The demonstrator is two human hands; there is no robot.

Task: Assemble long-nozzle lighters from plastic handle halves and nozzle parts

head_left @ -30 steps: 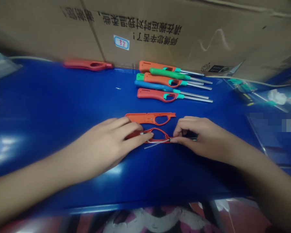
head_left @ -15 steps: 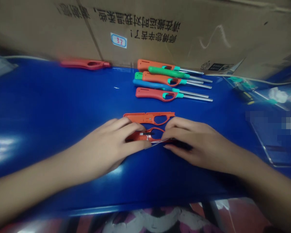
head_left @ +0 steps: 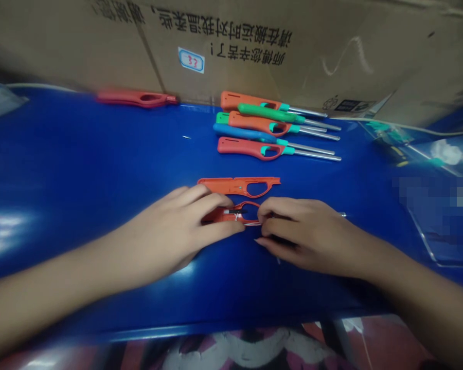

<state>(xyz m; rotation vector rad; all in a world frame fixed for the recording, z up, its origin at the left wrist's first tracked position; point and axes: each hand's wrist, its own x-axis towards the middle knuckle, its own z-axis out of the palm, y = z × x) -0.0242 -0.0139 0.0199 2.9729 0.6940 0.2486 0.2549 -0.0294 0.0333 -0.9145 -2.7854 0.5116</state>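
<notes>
Blue table [head_left: 81, 154], cardboard carton [head_left: 224, 51] along its far edge, label [head_left: 191, 60] reading 33. Left hand [head_left: 177, 231]: fingers pressed down on an open orange lighter shell half [head_left: 224, 216], lying flat, white wire inside. Right hand [head_left: 304, 234]: fingers and thumb together at that shell's loop end, touching it; anything pinched is hidden, cannot tell. Empty orange shell half [head_left: 239, 186] just beyond. Further out: 6 assembled lighters [head_left: 254, 122] side by side, 1 red lighter handle [head_left: 137, 98] against the carton.
</notes>
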